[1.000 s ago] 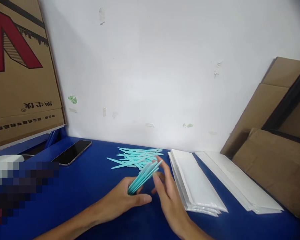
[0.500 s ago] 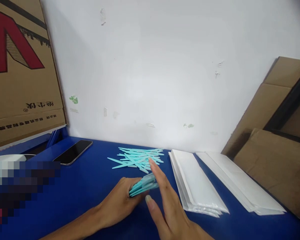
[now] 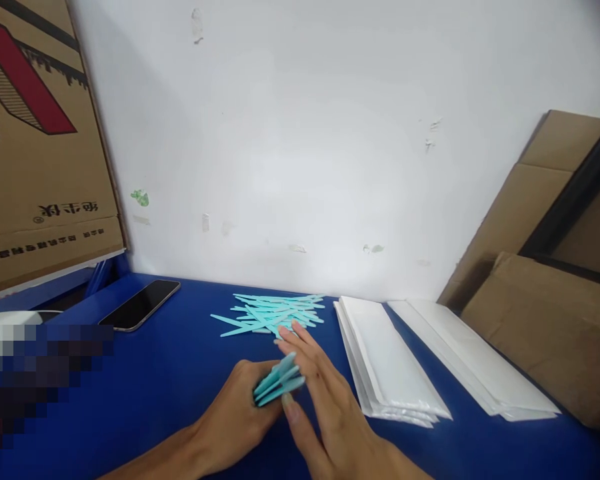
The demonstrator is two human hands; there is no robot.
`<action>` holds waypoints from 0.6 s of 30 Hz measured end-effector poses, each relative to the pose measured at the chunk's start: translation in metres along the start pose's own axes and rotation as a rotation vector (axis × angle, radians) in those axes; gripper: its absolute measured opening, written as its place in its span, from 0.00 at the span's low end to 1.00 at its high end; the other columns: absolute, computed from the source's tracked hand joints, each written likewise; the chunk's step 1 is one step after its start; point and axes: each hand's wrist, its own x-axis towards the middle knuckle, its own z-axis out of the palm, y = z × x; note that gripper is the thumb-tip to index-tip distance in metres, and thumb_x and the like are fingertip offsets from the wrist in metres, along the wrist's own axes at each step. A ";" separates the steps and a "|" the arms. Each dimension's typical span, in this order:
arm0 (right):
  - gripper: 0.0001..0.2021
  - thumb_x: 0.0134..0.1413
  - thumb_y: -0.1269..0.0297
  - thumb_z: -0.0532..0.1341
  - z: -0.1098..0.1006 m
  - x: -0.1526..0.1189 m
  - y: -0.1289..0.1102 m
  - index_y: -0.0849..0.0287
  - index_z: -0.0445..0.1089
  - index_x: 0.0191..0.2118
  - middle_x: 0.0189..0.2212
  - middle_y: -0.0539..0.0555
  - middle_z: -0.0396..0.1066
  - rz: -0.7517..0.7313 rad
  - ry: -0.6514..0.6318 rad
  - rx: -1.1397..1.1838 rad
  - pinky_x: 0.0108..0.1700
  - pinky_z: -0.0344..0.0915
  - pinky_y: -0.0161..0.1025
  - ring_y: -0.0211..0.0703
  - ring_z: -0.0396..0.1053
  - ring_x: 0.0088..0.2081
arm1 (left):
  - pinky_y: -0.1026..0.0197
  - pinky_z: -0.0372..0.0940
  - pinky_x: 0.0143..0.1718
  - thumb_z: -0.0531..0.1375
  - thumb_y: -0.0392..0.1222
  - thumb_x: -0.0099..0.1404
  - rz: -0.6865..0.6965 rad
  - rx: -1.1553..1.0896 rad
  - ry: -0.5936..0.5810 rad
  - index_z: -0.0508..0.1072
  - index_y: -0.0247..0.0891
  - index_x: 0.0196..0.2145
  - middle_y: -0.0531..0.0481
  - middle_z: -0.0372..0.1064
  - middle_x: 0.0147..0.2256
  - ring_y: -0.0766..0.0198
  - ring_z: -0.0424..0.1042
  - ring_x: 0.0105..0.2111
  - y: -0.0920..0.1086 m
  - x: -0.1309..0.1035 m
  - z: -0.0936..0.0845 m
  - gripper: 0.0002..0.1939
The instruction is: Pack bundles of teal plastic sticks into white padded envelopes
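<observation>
1. Now, less of the turquoise stick bundle [image 3: 279,381] jutted from the left hand [image 3: 237,403] than a second earlier; that hand was clamped around it above the near desk [image 3: 145,393].
2. Meanwhile, the right hand [image 3: 333,407] had shifted slightly left, thumb and fingers apart beside the tips; contact was unclear.
3. The loose pile [image 3: 273,312] lay unchanged, farther back.

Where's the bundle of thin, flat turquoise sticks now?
In the head view, the turquoise bundle is at lower centre, gripped in the left hand, with the right hand close beside it.
</observation>
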 end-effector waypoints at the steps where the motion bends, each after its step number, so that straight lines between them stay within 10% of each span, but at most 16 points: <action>1: 0.32 0.64 0.67 0.53 -0.001 0.001 0.001 0.51 0.42 0.70 0.70 0.52 0.48 -0.023 -0.012 -0.012 0.67 0.55 0.52 0.52 0.43 0.70 | 0.65 0.49 0.25 0.54 0.37 0.63 0.010 0.013 0.012 0.60 0.38 0.25 0.59 0.52 0.23 0.69 0.49 0.25 -0.001 0.000 0.000 0.09; 6: 0.37 0.61 0.66 0.54 -0.019 0.007 0.007 0.56 0.36 0.71 0.70 0.58 0.43 -0.172 0.119 -0.105 0.67 0.53 0.56 0.55 0.46 0.69 | 0.64 0.53 0.24 0.57 0.47 0.65 -0.004 -0.030 0.206 0.61 0.40 0.25 0.57 0.55 0.23 0.67 0.52 0.24 -0.009 0.000 0.004 0.14; 11: 0.22 0.61 0.69 0.53 -0.074 0.024 0.064 0.54 0.59 0.61 0.58 0.59 0.65 -0.069 0.617 -0.339 0.61 0.58 0.56 0.54 0.61 0.61 | 0.64 0.53 0.21 0.53 0.62 0.67 -0.107 -0.273 0.266 0.55 0.42 0.24 0.59 0.48 0.19 0.69 0.51 0.20 -0.011 0.007 0.003 0.24; 18: 0.23 0.63 0.57 0.47 -0.142 -0.006 0.198 0.65 0.68 0.54 0.55 0.71 0.65 0.815 0.390 -0.766 0.56 0.56 0.61 0.67 0.60 0.58 | 0.66 0.43 0.19 0.61 0.60 0.62 -0.166 -0.303 0.341 0.51 0.41 0.22 0.62 0.41 0.19 0.72 0.41 0.19 -0.019 0.014 -0.003 0.27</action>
